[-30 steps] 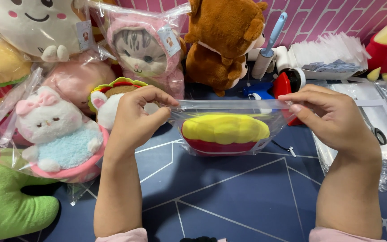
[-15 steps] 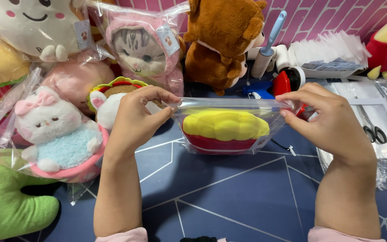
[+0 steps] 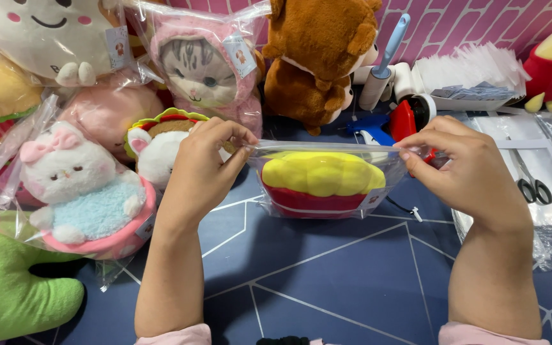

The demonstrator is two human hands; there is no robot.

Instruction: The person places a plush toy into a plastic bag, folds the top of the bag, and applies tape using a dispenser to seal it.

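A clear plastic bag [image 3: 327, 150] stands on the dark blue surface, and inside it is a yellow and red plush toy [image 3: 324, 182]. My left hand [image 3: 207, 165] pinches the bag's top edge at its left corner. My right hand [image 3: 464, 167] pinches the same top edge at the right corner. The bag's top strip is stretched flat between both hands.
Bagged plush toys crowd the left: a white cat on a pink base [image 3: 81, 191], a pink-hooded cat [image 3: 202, 64], a green plush [image 3: 14, 287]. A brown bear [image 3: 317, 57] sits behind. A lint roller [image 3: 384, 57], scissors [image 3: 531, 185] and stacked clear bags [image 3: 544, 160] lie at right.
My right hand has shifted slightly left along the bag's top edge. The bag and my left hand stay almost where they were.
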